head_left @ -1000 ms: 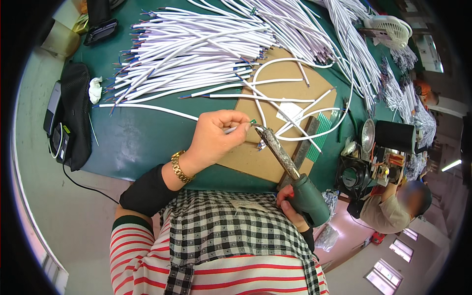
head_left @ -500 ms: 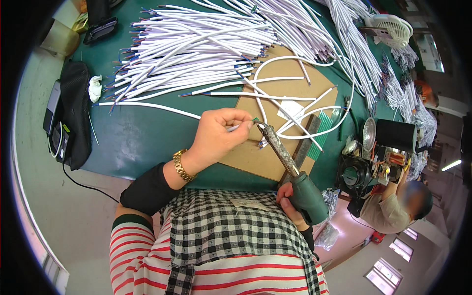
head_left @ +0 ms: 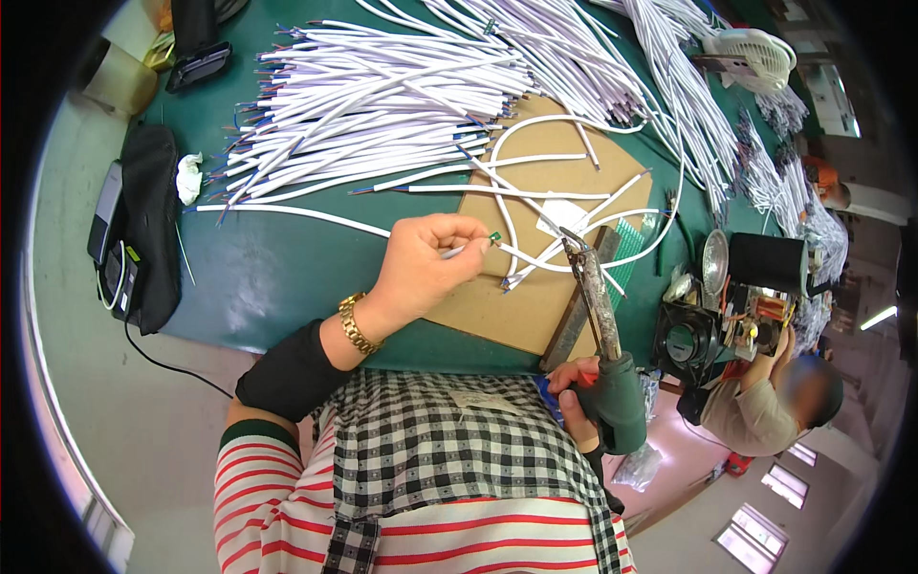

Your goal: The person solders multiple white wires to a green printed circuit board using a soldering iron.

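My left hand (head_left: 426,268) pinches the end of a white cable (head_left: 296,211) between thumb and fingers, above the brown cardboard (head_left: 492,311). A tiny green circuit board (head_left: 494,237) sticks out at the fingertips. The cable trails off to the left across the table. My right hand (head_left: 572,392) is wrapped around a soldering gun (head_left: 620,407) with a dark green body, near the table's front edge. Its sooty metal barrel (head_left: 598,301) points away from me, and the tip stands apart from the board, to its right. Part of the right hand is hidden behind the gun.
Piles of white cables (head_left: 382,96) cover the far table. A dark metal bar (head_left: 574,320) and a green board panel (head_left: 626,244) lie right of centre. Farther right are a small fan (head_left: 755,57) and a black device (head_left: 684,335). Another person (head_left: 760,407) works at right.
The soldering gun has moved right with my right hand, and its tip has left the small green board. My left hand keeps its pinch almost in the same place.
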{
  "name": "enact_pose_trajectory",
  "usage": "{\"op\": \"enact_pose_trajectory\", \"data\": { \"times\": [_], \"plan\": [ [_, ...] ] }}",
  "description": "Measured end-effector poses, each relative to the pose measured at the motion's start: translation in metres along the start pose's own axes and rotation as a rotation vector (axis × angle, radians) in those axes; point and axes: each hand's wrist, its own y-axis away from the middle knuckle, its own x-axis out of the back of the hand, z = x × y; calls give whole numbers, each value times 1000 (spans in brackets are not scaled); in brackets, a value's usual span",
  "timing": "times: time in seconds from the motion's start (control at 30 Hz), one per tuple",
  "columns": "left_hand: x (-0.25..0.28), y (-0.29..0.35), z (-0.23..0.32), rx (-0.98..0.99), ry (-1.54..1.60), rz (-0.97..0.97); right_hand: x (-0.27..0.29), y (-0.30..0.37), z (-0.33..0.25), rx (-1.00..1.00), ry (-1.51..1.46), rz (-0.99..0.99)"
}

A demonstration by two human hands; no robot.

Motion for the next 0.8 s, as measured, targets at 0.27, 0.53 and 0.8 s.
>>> {"op": "enact_pose_trajectory", "data": {
  "times": [0.27,0.53,0.8],
  "plan": [
    [-1,0,0,3,19,-13,-5,-1,29,74,6,50],
    [-2,4,2,-38,-10,-17,-20,-4,48,231,-226,243],
    [-5,8,1,-88,-11,-130,-12,-23,37,318,-316,350]
  ]
}}
